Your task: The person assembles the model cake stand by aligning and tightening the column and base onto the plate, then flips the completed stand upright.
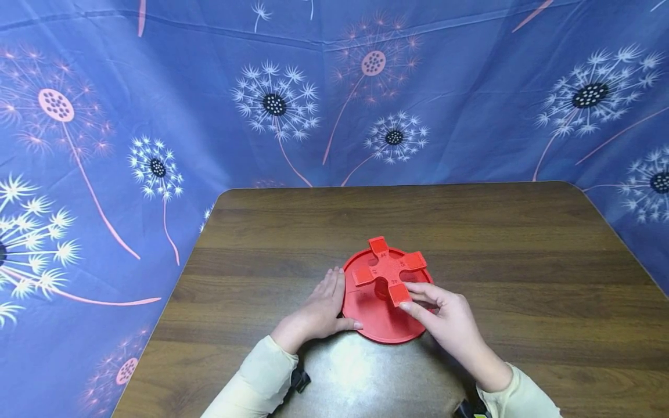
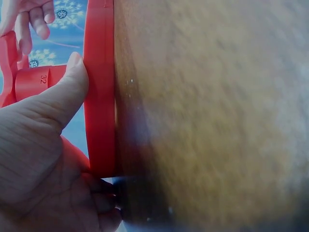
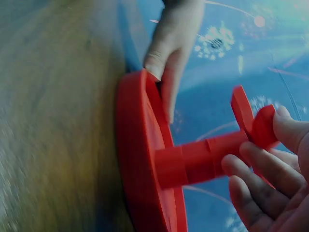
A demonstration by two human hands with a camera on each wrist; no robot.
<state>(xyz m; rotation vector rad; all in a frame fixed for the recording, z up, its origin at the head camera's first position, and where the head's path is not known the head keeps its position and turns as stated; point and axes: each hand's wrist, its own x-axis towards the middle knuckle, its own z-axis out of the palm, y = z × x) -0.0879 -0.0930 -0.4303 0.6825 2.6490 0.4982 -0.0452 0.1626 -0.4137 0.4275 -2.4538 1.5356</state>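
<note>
Head view: red round rimmed plastic base [image 1: 387,326] flat on brown wood-grain table [image 1: 522,261]. Left hand [image 1: 322,306] braces base's left side, fingers extended, unclenched. Right hand [image 1: 453,322] pinches one arm of red four-armed plastic cross [image 1: 388,268], held above base.

Left wrist view: left thumb against rim; red plastic cylindrical column [image 2: 30,84] marked 32.

Right wrist view: column rises from base, cross at top; seating cannot be confirmed.

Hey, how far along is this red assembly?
Looks done: the post stands on the round base. In hand: the right hand pinches one arm of the cross-shaped top at the post's end; the left hand rests against the base. Perhaps remaining: seating that top fully, which I can't confirm, then letting go.
</note>
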